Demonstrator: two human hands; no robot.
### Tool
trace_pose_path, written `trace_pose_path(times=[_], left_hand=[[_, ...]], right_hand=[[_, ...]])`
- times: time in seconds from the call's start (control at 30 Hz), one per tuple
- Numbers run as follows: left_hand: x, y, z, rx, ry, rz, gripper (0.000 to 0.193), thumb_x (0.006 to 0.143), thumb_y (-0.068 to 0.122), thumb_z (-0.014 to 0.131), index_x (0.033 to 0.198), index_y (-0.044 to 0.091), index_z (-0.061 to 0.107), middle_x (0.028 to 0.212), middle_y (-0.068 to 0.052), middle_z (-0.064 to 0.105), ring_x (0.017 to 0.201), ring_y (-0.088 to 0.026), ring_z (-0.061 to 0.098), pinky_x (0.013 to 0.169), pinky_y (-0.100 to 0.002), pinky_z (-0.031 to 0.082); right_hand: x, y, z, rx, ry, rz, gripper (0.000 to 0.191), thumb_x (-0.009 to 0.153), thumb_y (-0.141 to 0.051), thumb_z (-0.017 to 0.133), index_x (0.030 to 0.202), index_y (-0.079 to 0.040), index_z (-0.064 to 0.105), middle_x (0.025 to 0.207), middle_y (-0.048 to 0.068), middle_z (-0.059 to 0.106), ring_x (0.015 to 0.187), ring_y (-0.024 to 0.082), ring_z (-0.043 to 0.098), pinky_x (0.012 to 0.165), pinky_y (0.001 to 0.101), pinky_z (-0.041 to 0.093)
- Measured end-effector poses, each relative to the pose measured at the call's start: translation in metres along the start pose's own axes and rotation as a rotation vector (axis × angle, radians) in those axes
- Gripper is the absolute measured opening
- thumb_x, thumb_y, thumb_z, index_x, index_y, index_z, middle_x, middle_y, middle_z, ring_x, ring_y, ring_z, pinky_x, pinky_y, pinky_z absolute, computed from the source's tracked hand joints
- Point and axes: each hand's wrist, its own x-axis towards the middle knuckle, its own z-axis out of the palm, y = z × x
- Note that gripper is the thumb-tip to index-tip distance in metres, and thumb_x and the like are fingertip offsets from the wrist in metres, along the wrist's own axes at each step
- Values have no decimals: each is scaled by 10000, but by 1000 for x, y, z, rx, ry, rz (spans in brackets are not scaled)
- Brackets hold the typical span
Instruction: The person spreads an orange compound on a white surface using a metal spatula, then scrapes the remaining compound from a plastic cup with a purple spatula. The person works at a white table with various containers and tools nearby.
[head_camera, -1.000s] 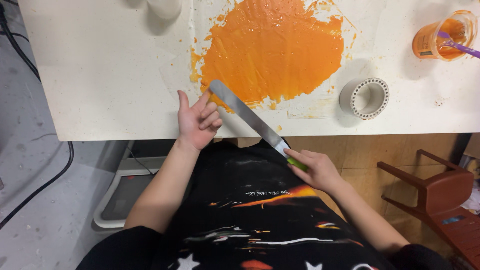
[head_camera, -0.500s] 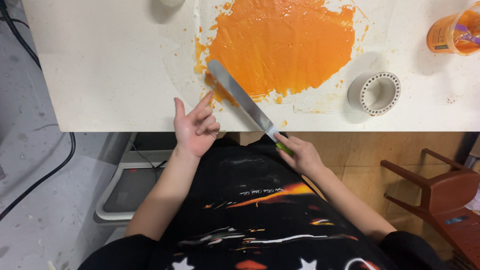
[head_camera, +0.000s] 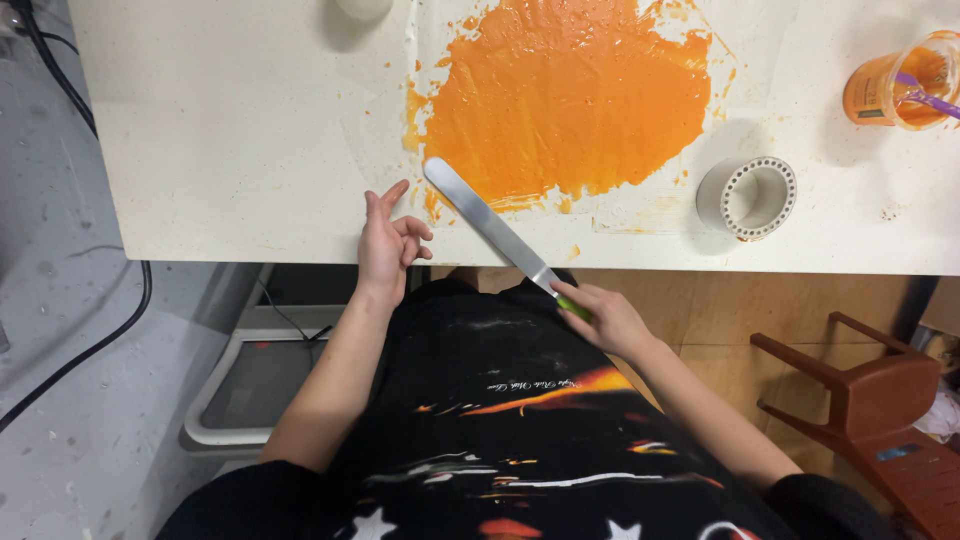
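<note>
white table (head_camera: 200, 150) | right hand (head_camera: 605, 318) grips spatula (head_camera: 490, 225) by orange paint (head_camera: 575, 95) | left hand (head_camera: 388, 243) loose, empty

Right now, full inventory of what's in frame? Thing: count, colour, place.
table: 1, off-white, fills the top of the view
paint patch: 1, orange, spread on the table at top centre
palette knife: 1, silver blade with green handle, blade tip at the patch's lower left edge
tape roll: 1, white, on the table right of the patch
plastic cup: 1, clear with orange paint and a purple stick, top right
chair: 1, brown wood, lower right on the floor
cables: black, on the grey floor at left
left hand: 1, fingers loosely curled at the table's near edge
right hand: 1, gripping the knife handle below the table edge
</note>
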Motion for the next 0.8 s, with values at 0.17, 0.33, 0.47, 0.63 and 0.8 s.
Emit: trace_pose_path(times=[0.17,0.33,0.47,0.63,0.8], left_hand=[[15,3,9,95,22,34,810,1055,618,196,1581,27,370,680,-52,627,455,-49,348,565,-239,493],[34,7,19,176,62,91,814,1054,620,206,1542,6,428,704,-62,653,482,-50,408,596,-241,531],[46,15,28,214,79,89,816,1055,624,205,1523,3,450,716,-62,660,505,-51,459,603,-240,535],[59,22,39,200,87,75,807,1054,614,199,1503,2,473,715,-64,660,501,-52,469,600,-254,563],[67,24,45,178,77,72,813,1056,613,184,1491,-3,489,712,-58,647,496,-45,456,619,-264,592]], right_hand=[[-32,17,-9,59,1,32,521,878,-154,732,1387,-141,618,794,103,630,688,274,639,659,393,526],[-21,24,-19,60,75,-4,486,886,-159,738,1358,-115,633,792,103,621,692,257,634,668,374,526],[13,23,-23,54,106,-20,474,897,-156,740,1359,-121,639,815,108,641,702,272,631,669,381,520],[30,23,-31,84,96,-26,477,895,-161,749,1357,-125,637,837,107,658,701,261,638,667,372,526],[12,36,-30,136,108,-12,455,886,-137,750,1332,-138,660,844,87,669,688,227,629,658,353,524]])
